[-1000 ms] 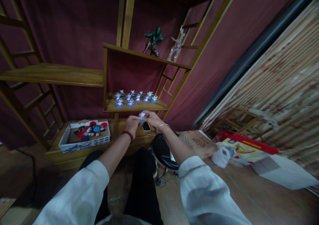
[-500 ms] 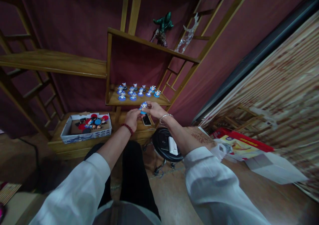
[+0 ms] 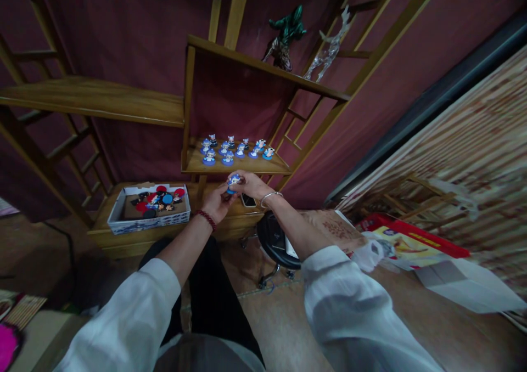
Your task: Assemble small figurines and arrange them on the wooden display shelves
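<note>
On the left, a box holds little toys, too piled up to count. Next, the left hand pinches the bottom of a small blue and white toy, up in the air near the shelf. It looks light, hard and a bit slippery (thin bits might snap), so its round base seems best to hold. The right hand pinches its other side. Fingers hide some of it, and part of a phone.
</note>
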`<state>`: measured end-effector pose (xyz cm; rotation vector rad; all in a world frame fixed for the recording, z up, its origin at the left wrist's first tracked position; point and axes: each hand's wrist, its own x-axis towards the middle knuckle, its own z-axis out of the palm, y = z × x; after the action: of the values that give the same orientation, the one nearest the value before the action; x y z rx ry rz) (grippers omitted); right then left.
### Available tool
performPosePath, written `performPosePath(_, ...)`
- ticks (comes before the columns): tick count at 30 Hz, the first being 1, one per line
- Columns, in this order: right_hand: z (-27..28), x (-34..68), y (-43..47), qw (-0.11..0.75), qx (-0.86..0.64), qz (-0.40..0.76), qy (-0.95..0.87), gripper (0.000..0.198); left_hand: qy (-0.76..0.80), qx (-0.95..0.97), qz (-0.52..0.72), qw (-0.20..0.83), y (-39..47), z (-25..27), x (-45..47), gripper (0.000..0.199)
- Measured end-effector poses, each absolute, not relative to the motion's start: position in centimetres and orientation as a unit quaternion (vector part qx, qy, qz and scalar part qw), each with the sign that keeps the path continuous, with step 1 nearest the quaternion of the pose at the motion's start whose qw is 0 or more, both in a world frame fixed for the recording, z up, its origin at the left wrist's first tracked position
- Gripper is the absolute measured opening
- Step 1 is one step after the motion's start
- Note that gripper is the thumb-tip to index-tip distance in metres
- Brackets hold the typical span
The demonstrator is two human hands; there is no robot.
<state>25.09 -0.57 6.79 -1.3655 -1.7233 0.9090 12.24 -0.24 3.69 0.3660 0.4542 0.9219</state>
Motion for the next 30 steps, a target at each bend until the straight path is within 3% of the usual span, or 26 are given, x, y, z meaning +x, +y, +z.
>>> performPosePath(8,5.2,24.4,0.7,0.337,-0.544,0.276,-0.717,0.029,0.251,0.178,0.414,0.856,0.0,3.2,10.3,0.014)
performPosePath(30,5.6,22.6,1.7,0.269,-0.536,0.239,-0.764,0.025,0.232,0.142,0.423,0.865,0.5,2.3,8.2,0.015)
